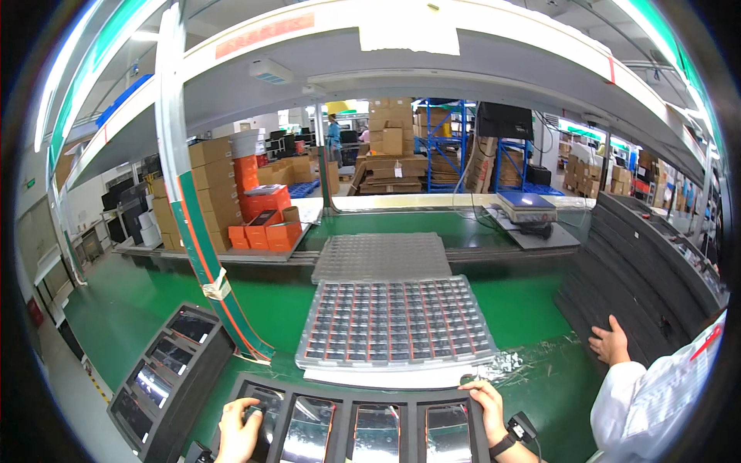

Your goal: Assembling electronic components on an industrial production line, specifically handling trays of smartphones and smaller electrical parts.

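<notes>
- A green bench (521, 297) carries the work, with the loaded trays gathered at its near side.
- A tall stack of black trays (633, 270) leans along the right, a co-worker's hand (611, 342) with spread fingers at its side; whether any of these trays are filled cannot be told.
- The front tray (343, 432), black and thick-walled, sits at the near edge of the bench between the wearer's hands. Its four visible slots each hold a screen, so filling it looks complete.
- Just beyond lies a see-through tray (397, 363), packed with rows of small dark parts (397, 316) and orange strips. It looks full, suggesting that any work on those pieces remains to be done.
- The side tray (202, 359), also black, rests tilted at left, with four more screens seated; that one, too, appears finished.
- The phone-like screens (376, 432) in front are dark, glossy rectangles, streaked with white reflections and edged here and there in orange. The leftmost is partly covered by fingers.
- The left hand (239, 428) bends its fingers over the tray's left end; the right hand (485, 401) curls at the far right corner. How firmly either grips cannot be told.
</notes>
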Demonstrator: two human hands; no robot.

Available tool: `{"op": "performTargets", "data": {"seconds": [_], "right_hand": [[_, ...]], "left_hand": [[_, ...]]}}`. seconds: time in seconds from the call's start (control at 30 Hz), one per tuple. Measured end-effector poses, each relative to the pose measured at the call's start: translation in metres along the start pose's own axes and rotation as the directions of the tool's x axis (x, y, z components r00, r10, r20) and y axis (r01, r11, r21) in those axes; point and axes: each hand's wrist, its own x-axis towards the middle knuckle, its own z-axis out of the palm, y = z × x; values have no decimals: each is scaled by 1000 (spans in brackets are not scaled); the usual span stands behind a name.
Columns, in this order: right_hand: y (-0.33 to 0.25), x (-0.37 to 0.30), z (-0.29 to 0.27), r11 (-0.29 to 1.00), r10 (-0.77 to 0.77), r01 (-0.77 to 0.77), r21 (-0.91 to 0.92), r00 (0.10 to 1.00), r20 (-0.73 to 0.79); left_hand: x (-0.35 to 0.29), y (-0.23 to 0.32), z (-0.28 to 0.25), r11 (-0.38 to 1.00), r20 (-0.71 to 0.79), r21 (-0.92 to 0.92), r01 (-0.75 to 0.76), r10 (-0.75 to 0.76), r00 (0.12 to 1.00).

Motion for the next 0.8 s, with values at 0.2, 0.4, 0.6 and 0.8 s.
{"op": "performTargets", "data": {"seconds": [0.2, 0.4, 0.6, 0.8], "right_hand": [[4, 1, 0, 986, 72, -72, 148, 997, 4], [14, 5, -6, 991, 7, -7, 137, 1000, 1], [2, 1, -5, 988, 14, -13, 154, 1000, -7], [10, 4, -4, 990, 30, -29, 137, 1000, -6]], "left_hand": [[4, 10, -18, 789, 236, -535, 302, -203, 950], [11, 13, -20, 998, 193, 19, 60, -62, 979], [-2, 54, -1, 870, 190, -492, 35, 68, 979], [-18, 52, 30, 946, 369, -284, 158, -45, 928]]}}
